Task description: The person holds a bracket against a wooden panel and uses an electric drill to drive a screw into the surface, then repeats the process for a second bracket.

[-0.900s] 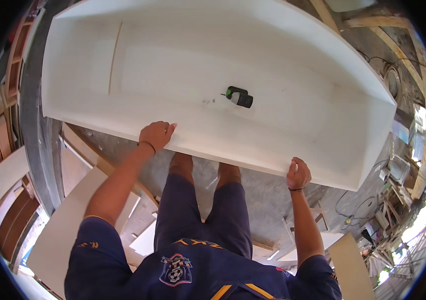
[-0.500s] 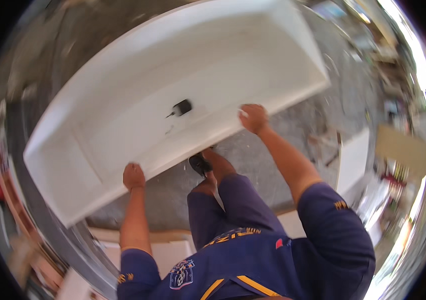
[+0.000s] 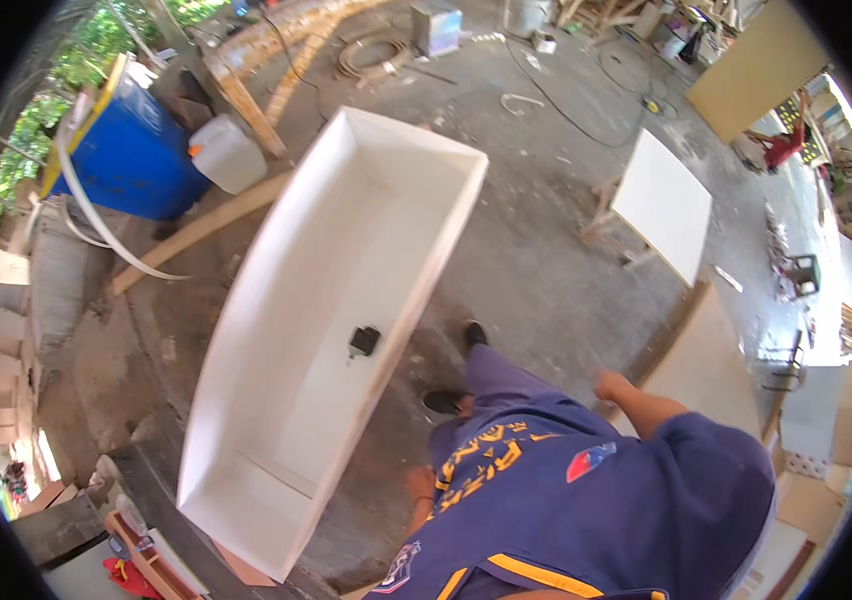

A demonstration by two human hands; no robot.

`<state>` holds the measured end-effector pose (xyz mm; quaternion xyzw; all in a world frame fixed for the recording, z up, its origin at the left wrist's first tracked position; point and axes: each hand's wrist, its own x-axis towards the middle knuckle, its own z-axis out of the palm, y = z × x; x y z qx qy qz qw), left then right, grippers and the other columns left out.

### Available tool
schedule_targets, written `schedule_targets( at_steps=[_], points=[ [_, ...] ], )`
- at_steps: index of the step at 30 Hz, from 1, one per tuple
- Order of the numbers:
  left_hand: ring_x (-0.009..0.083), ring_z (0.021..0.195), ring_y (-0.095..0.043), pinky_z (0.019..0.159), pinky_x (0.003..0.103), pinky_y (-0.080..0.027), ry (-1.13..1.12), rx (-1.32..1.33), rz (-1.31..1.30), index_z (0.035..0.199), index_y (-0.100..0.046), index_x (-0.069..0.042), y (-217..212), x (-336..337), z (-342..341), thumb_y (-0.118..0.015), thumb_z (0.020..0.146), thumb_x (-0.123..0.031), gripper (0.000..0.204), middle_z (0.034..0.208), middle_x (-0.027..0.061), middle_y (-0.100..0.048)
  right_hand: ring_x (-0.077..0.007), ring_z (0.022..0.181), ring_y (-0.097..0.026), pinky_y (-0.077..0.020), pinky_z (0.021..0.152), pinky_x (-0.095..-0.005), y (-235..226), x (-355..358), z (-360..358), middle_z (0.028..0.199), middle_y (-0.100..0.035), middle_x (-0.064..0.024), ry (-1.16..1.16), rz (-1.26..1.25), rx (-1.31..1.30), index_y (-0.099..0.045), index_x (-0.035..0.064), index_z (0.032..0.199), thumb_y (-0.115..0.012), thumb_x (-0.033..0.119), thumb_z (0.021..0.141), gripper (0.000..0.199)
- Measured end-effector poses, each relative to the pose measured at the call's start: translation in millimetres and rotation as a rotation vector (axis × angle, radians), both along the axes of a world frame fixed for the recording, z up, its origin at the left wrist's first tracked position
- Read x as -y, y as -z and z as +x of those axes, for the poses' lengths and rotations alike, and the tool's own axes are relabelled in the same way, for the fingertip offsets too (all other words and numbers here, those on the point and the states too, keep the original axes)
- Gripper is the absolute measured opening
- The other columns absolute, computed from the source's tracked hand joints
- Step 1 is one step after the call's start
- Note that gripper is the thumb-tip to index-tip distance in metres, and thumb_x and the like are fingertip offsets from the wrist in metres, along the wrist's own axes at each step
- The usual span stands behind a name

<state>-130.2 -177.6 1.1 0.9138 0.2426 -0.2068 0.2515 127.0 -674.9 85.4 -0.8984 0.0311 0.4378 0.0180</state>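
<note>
A long white open-topped box (image 3: 396, 215) lies slantwise on the floor at left of centre, its open side facing up. Inside it, near the right wall, rests a small black object (image 3: 364, 341) of a kind I cannot make out. My left hand (image 3: 420, 484) hangs low beside the box's right wall, apart from it; my shirt partly covers it, and its fingers are unclear. Out to the right, my right hand (image 3: 613, 387) is held near a brown panel, with its fingers curled in; what they hold, if anything, is hidden.
A white-topped low table (image 3: 661, 205) stands at the right, with a large brown panel (image 3: 711, 370) below it. A blue drum (image 3: 126, 150) and a white jug (image 3: 229, 155) are at the upper left. A dark cable (image 3: 586, 135) runs over the floor at the back.
My hands have come away from the box's near edge and dropped toward my body. My view has turned right and pulled back, so the box now appears farther left.
</note>
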Motion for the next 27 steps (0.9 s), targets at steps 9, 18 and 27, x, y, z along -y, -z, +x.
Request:
schedule_targets(
  at_steps=[9, 18, 27],
  points=[
    [0.0389, 0.109, -0.058, 0.093, 0.047, -0.046, 0.028, -0.464, -0.33, 0.102, -0.068, -0.004, -65.0, 14.8, 109.3, -0.046, 0.091, -0.036, 0.04, 0.113, 0.0217, -0.063, -0.0264, 0.096, -0.067, -0.0506, 0.083, -0.0349, 10.6, 53.2, -64.6, 0.099, -0.07, -0.0146, 0.301, 0.046, -0.067, -0.071, 0.0065, 0.1, -0.065, 0.036, 0.078, 0.038],
    [0.04, 0.113, -0.057, 0.097, 0.046, -0.044, 0.202, -0.318, -0.261, 0.107, -0.067, -0.001, 61.8, 66.3, 305.3, -0.039, 0.094, -0.041, 0.05, 0.118, 0.0242, -0.061, -0.0213, 0.083, -0.067, -0.0525, 0.07, -0.0325, -4.0, 85.6, 134.0, 0.095, -0.07, -0.012, 0.622, 0.563, 0.271, -0.067, 0.0019, 0.105, -0.061, 0.026, 0.084, 0.032],
    [0.0339, 0.113, -0.059, 0.098, 0.04, -0.044, -0.063, -0.034, -0.417, 0.118, -0.064, -0.005, -187.4, 177.8, 606.1, -0.054, 0.088, -0.044, 0.05, 0.119, 0.0199, -0.063, -0.0174, 0.074, -0.068, -0.0519, 0.054, -0.0285, -49.9, 128.5, 325.9, 0.092, -0.068, -0.0096, 1.084, 0.87, 0.397, -0.06, 0.0, 0.112, -0.057, 0.015, 0.092, 0.025]
  ],
)
